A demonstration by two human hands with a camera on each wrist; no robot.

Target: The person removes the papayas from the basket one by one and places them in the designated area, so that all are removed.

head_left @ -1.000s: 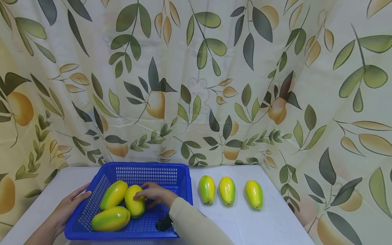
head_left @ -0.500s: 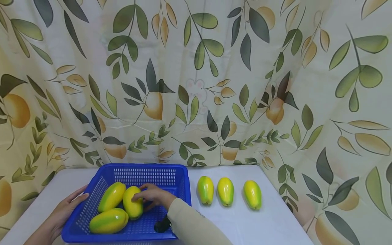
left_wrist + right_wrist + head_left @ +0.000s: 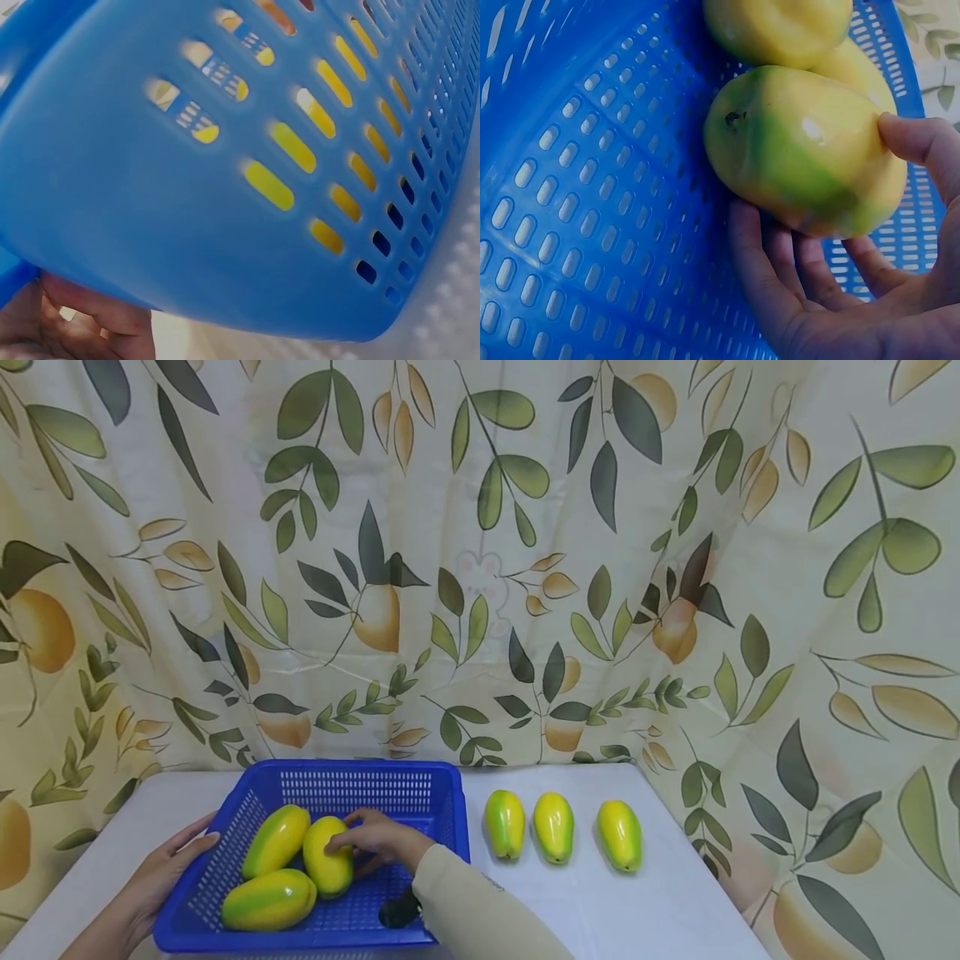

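Note:
A blue plastic basket (image 3: pixel 345 937) with slotted walls stands on the left of the table. My left hand (image 3: pixel 161 877) grips its left rim; in the left wrist view its fingers (image 3: pixel 97 319) are curled under the rim. Inside lie three yellow-green papayas. My right hand (image 3: pixel 386 839) holds the rightmost papaya (image 3: pixel 324 860), thumb on one side and fingers on the other, as the right wrist view shows on the same papaya (image 3: pixel 802 150). Beside it are a papaya (image 3: pixel 276 842) at the back and another papaya (image 3: pixel 268 900) in front.
Right of the basket, a papaya (image 3: pixel 505 827), a second papaya (image 3: pixel 553 828) and a third papaya (image 3: pixel 620 837) lie in a row on the white tablecloth (image 3: pixel 592 910). A leaf-patterned curtain (image 3: pixel 480 693) hangs behind. A black object (image 3: pixel 399 910) shows by my right wrist.

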